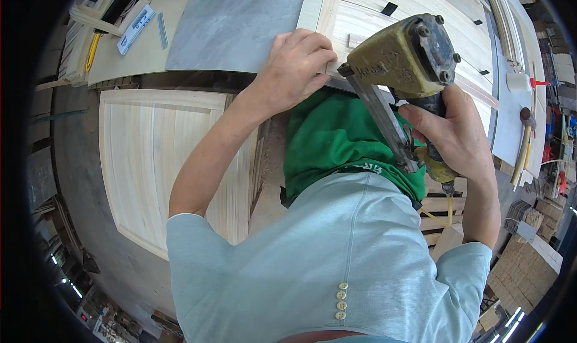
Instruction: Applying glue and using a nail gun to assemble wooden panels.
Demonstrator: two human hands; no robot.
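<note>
My right hand is wrapped round the black grip of a worn yellow pneumatic nail gun. The gun's long metal magazine slants down toward me, and its nose is at the near edge of a pale wooden panel on the bench. At the near left corner of that panel, my left hand has its fingers curled over the light wooden frame strip. Its fingertips are partly hidden, close to the gun's nose. A thin yellow hose hangs below the gun.
A grey board lies left of the panel. Further left are a blue-and-white box and a yellow-handled tool. Framed wooden panels are stacked low at my left. A hammer and a white glue bottle lie right.
</note>
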